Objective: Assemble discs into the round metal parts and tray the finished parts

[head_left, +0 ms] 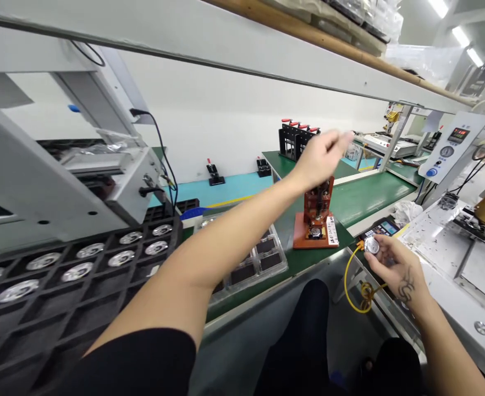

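My left hand [323, 157] is curled closed, slightly blurred, right above a small orange-red press fixture [310, 239]. Whatever is inside those fingers, perhaps the fixture's handle, stays hidden. A small dark part with a round centre [315, 232] sits in the fixture's base, under the upright. To the right, my right hand [399, 269] pinches a round silver watch case [371, 245] between thumb and fingers, held over the bench edge near a yellow coiled hose [350, 286].
A black compartment tray [102, 283] with several round silver parts fills the left. Beside it lies a clear plastic tray [281, 261]. Black clamps with red handles [296, 137] stand behind the fixture. A white control box [446, 148] is at right; a beam [226, 60] crosses overhead.
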Demonstrator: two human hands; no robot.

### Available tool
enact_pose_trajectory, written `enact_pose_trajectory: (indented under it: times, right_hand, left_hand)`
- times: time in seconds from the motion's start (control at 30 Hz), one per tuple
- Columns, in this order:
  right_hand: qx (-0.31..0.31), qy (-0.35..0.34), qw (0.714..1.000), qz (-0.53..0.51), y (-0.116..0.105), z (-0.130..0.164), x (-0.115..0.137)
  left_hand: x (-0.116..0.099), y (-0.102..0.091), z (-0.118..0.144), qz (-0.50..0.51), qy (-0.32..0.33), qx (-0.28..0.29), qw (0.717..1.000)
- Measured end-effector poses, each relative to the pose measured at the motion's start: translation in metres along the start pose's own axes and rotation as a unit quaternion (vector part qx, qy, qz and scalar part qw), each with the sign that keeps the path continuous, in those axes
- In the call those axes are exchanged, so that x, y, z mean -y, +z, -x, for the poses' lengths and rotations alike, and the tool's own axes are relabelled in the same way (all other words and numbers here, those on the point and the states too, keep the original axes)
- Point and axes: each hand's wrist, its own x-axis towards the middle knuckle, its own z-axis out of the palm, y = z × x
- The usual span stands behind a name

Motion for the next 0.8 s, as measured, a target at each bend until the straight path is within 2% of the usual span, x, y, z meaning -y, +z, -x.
enact_pose_trajectory:
  times: [0.07, 0.13, 0.17, 0.23, 0.27, 0.3, 0.4, 0.5, 0.6, 0.67, 0.8]
  right_hand:
    - [0.020, 0.017, 0.999, -0.030, 0.014, -0.016, -0.007]
    - [0.045, 0.032, 0.997, -0.057, 0.028, -0.025, -0.016]
    - [0.056, 0.039, 0.995, -0.067, 0.034, -0.027, -0.021]
    - [0.074, 0.052, 0.993, -0.074, 0.044, -0.026, -0.031]
    - [0.080, 0.054, 0.993, -0.073, 0.049, -0.026, -0.036]
    - [0.084, 0.052, 0.993, -0.071, 0.054, -0.026, -0.042]
    - [0.102, 0.036, 0.992, -0.068, 0.074, -0.035, -0.059]
    - [0.127, 0.026, 0.989, -0.072, 0.100, -0.055, -0.077]
    - [0.140, 0.020, 0.987, -0.072, 0.121, -0.072, -0.092]
    - [0.145, 0.018, 0.987, -0.072, 0.128, -0.075, -0.100]
    - [0.167, 0.014, 0.983, -0.071, 0.138, -0.074, -0.110]
  left_hand:
    - [0.014, -0.012, -0.023, 0.032, -0.071, -0.017, 0.997]
    - [0.035, -0.031, -0.026, -0.003, -0.111, -0.030, 0.993]
    - [0.045, -0.041, -0.018, -0.044, -0.128, -0.040, 0.990]
    - [0.062, -0.059, 0.017, -0.142, -0.181, -0.040, 0.973]
    - [0.068, -0.065, 0.040, -0.169, -0.237, -0.011, 0.957]
    - [0.072, -0.067, 0.065, -0.173, -0.293, 0.056, 0.939]
    - [0.081, -0.055, 0.131, -0.137, -0.340, 0.199, 0.909]
    - [0.091, -0.022, 0.167, -0.121, -0.343, 0.259, 0.895]
    - [0.105, 0.008, 0.177, -0.122, -0.327, 0.269, 0.898]
    - [0.112, 0.019, 0.177, -0.121, -0.313, 0.267, 0.904]
    - [0.113, 0.018, 0.178, -0.120, -0.297, 0.258, 0.912]
